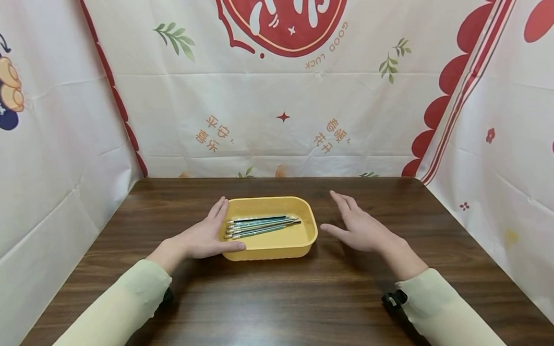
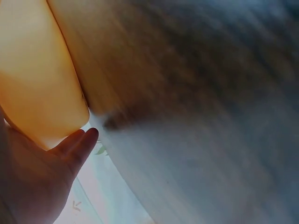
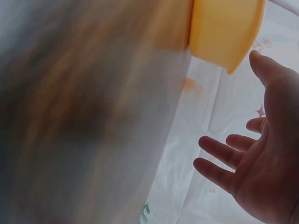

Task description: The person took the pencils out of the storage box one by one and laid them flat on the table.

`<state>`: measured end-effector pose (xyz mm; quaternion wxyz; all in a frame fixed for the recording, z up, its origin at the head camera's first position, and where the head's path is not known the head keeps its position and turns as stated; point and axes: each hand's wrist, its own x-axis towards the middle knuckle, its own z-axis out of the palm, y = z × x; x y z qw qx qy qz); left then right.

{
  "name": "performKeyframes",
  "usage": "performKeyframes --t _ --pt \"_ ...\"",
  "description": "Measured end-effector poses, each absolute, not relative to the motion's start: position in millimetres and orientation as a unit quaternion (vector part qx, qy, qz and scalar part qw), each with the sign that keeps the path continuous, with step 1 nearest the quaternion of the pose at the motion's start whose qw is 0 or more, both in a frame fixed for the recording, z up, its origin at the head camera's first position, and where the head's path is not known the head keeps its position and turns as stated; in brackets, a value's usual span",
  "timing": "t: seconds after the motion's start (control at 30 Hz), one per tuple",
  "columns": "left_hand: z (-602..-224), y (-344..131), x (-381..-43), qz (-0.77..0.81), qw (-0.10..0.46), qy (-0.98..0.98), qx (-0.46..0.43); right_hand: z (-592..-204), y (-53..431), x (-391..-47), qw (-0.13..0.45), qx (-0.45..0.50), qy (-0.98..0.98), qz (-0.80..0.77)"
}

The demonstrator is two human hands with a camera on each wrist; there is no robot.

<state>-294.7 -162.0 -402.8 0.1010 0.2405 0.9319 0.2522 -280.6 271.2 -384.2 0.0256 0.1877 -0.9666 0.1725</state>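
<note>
A yellow plastic basket (image 1: 267, 254) stands on the table, with several slim green and dark pencils (image 1: 261, 226) lying side by side inside it. At its left end is my left hand (image 1: 202, 238), fingers extended along the far corner and thumb lying across the front rim. The left wrist view shows those straight fingers (image 2: 84, 144) against the basket's yellow side (image 2: 42, 74). Right of the basket, my right hand (image 1: 362, 226) is held apart from it, fingers spread and thumb toward the rim. Nothing is in this right hand (image 3: 266, 172) in the right wrist view.
The dark wood-grain table (image 1: 265, 309) reaches back to a printed white cloth (image 1: 254, 90). More cloth hangs along the left and right sides. A dark strap piece (image 1: 396, 298) sits at the right cuff.
</note>
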Motion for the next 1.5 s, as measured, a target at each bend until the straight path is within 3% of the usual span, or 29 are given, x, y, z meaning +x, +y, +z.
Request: performKeyframes --t 0.4,0.83,1.1,1.5 --pt "-402.2 -161.9 -295.6 0.264 0.102 0.930 0.236 -363.9 234.0 -300.0 0.001 0.192 -0.936 0.296" --pt "-397.7 -160.7 -296.1 0.274 0.107 0.927 0.234 -362.7 183.0 -321.1 0.038 0.212 -0.872 0.440" --pt "-400.3 -159.3 -295.7 0.279 0.109 0.926 0.231 -380.6 162.8 -335.6 -0.020 0.225 -0.837 0.499" --pt "-404.8 -159.5 -295.6 0.284 0.108 0.925 0.228 -394.3 134.7 -345.0 -0.058 0.233 -0.853 0.463"
